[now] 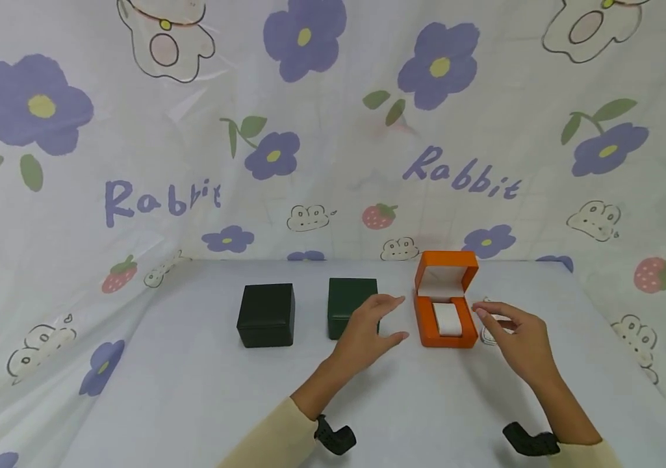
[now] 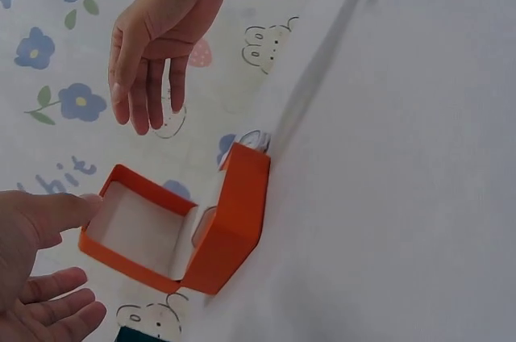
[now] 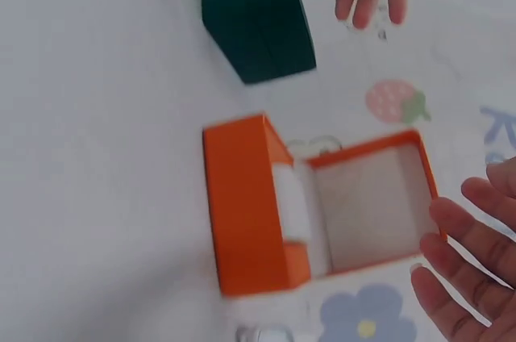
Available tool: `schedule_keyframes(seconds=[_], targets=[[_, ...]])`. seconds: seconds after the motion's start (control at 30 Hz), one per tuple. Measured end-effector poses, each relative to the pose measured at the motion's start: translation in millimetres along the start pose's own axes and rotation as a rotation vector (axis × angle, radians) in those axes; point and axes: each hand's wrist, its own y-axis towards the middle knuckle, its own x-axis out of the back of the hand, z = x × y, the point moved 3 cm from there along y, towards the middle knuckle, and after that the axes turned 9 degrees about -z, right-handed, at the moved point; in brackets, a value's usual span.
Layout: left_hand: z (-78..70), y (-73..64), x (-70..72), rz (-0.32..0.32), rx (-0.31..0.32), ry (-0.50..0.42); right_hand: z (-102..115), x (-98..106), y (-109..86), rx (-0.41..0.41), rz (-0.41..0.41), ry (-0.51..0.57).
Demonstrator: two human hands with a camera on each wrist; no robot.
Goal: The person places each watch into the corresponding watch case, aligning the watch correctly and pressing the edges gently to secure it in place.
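Lid (image 1: 446,259) tilted up and back, an orange, smooth-surfaced rectangular box (image 1: 425,322) stands right of centre on the white tabletop (image 1: 180,396) in the head view. White lining fills the lid, and a plump white cushion (image 1: 447,319) sits in the base within an orange surround. The left hand (image 1: 362,335) hovers to its left, thumb and fingers wide apart, holding nothing, partly covering a dark green lidded box (image 1: 352,296); a near-black lidded box (image 1: 266,317) stands farther left. On the other side, the right hand (image 1: 522,338) is just beside the base, thumb and index finger near each other.

From the left wrist, the orange box shows a plain, flat outer wall and a thin orange rim framing the pale lining. The left thumb overlaps that rim in view; the right hand's fingers hang loosely extended, empty. A small silvery thing (image 2: 255,140) lies beside the base.

From the right wrist, slightly blurred, the right fingers are spread by the lid's edge; whether they touch it cannot be told.
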Motion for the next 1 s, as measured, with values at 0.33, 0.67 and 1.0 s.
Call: schedule_keyframes(seconds=[0.33,0.67,1.0], targets=[[-5.4,16.1,-37.8,0.087,-0.042,0.08,-40.4,17.3,4.5,-0.105,-0.09,-0.107],[-5.3,30.4,-54.6,0.114,-0.033,0.112,-67.6,8.8,8.0,-0.236,0.028,-0.164],[2.5,43.5,-73.5,0.134,-0.023,0.191,-70.0,-5.5,9.3,-0.357,0.233,-0.199]])
